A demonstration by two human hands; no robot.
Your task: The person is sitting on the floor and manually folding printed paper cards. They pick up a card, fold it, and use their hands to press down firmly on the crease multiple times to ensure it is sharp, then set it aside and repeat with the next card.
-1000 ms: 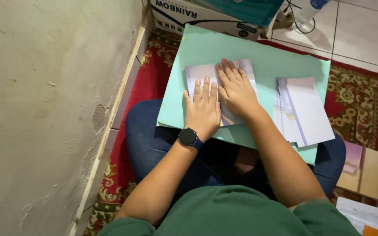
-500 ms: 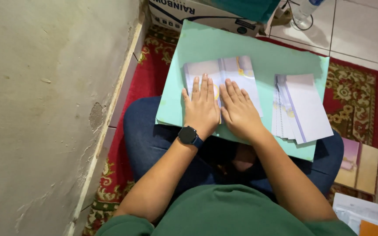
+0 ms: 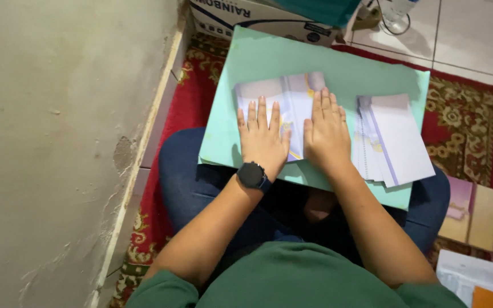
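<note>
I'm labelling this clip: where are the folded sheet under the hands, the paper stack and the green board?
folded sheet (image 3: 283,94), head view, bare upper part.
paper stack (image 3: 400,137), head view, top sheet's middle.
green board (image 3: 292,54), head view, bare far part.

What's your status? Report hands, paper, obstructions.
Left hand and right hand flat, open, pressing folded sheet on green board. Paper stack beside, apart.

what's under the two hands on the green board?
A pale printed paper sheet lies flat on the green board; the left hand and right hand press on its near half. That covered part cannot be seen. A stack of sheets sits beside, untouched.
</note>
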